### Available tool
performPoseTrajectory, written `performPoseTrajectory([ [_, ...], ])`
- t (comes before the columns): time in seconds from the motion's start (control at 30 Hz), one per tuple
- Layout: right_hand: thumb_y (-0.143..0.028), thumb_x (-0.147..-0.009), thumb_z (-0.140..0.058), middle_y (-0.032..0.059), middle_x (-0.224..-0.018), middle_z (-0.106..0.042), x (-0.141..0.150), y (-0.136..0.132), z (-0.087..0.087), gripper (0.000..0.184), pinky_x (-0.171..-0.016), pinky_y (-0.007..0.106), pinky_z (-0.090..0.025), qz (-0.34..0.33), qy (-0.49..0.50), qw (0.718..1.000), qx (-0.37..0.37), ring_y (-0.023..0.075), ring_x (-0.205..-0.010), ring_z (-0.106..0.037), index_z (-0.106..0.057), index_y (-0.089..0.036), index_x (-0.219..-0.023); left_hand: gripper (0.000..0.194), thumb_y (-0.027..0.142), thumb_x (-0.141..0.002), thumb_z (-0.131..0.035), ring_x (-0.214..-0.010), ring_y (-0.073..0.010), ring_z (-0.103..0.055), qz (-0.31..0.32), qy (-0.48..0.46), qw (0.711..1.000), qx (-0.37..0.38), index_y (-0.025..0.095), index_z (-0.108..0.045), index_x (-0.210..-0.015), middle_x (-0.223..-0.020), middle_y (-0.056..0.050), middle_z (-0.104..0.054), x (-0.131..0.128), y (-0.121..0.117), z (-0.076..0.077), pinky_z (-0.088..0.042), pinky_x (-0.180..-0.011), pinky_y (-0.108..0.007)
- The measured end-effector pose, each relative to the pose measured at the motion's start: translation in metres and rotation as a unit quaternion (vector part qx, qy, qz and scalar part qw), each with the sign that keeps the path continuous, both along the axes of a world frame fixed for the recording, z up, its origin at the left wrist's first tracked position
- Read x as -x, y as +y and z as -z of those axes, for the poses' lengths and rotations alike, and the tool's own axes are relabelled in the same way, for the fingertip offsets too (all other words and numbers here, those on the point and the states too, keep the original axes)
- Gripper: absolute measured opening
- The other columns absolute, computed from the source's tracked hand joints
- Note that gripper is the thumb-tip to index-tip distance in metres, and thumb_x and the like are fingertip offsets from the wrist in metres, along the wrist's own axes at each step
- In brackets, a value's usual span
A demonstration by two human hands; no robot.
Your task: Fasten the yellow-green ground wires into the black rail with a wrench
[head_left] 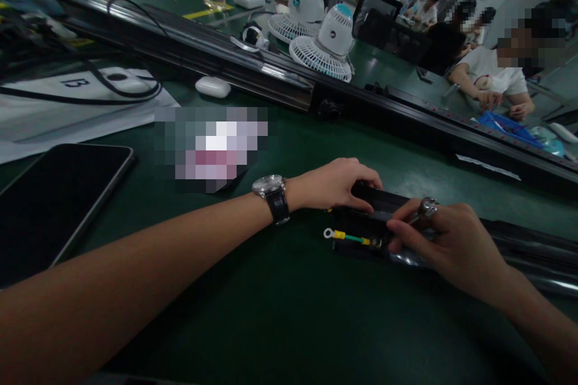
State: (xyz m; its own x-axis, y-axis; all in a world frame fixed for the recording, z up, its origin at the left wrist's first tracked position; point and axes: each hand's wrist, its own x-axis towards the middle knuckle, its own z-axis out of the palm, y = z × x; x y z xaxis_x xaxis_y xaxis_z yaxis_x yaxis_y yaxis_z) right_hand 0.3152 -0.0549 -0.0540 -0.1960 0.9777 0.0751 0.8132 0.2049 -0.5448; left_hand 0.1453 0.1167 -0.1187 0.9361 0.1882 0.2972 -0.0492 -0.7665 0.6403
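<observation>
A long black profile (519, 237) with a glossy edge lies across the right part of the green table. My left hand (341, 183), with a watch (271, 192) on the wrist, curls its fingers and thumb over the profile's left end. My right hand (451, 234) is closed in a pinch above the same part; a silver piece (428, 207) shows at its fingers, perhaps a ring or tool part. What the fingertips hold is hidden. Just left of them, a short green wire (354, 238) with yellow sleeves and a ring terminal (329, 233) runs to a small screw.
A dark tablet or large phone (58, 204) lies at left, near a paper sheet (27, 114) with cables. A white oval case (213, 87) and a blurred-out item (217, 147) sit farther in. A black rail (289, 87) crosses behind; beyond are fans (323, 42) and co-workers.
</observation>
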Motion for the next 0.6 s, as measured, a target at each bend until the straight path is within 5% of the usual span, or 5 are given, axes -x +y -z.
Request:
performPoseTrajectory([
  [0.37,-0.026,-0.109,-0.051,-0.0017,-0.101,-0.071,-0.02,0.003,-0.02,0.015,-0.079,0.025,-0.048,-0.151,-0.031,0.982,0.106,0.0119,-0.087,-0.066,-0.066,-0.026,-0.112,0.046,0.011,-0.09,-0.069,-0.097,-0.0163,-0.068,0.017,0.008,0.994,0.11,0.021,-0.062,-0.134,-0.111,-0.003,-0.071,0.006,0.007,-0.004,-0.049,-0.081,-0.027],
  [0.47,-0.028,-0.109,-0.052,-0.0021,-0.099,-0.072,-0.025,0.002,-0.023,0.016,-0.075,0.025,-0.049,-0.132,-0.029,0.985,0.106,0.012,-0.085,-0.068,-0.066,-0.028,-0.115,0.041,0.026,-0.087,-0.08,-0.099,-0.0189,-0.066,0.006,0.008,0.999,0.051,0.021,-0.067,-0.126,-0.109,-0.004,-0.071,0.004,0.003,-0.007,-0.048,-0.082,-0.029],
  [0.6,-0.03,-0.109,-0.053,-0.0039,-0.078,-0.071,-0.027,0.001,-0.019,0.016,-0.056,0.023,-0.044,-0.075,0.003,0.995,0.063,0.0098,-0.061,-0.065,-0.067,-0.024,-0.108,0.039,0.024,-0.084,-0.085,-0.1,-0.0201,-0.062,-0.002,0.006,1.0,-0.014,0.017,-0.07,-0.119,-0.108,-0.005,-0.072,0.001,-0.004,-0.01,-0.046,-0.084,-0.029],
])
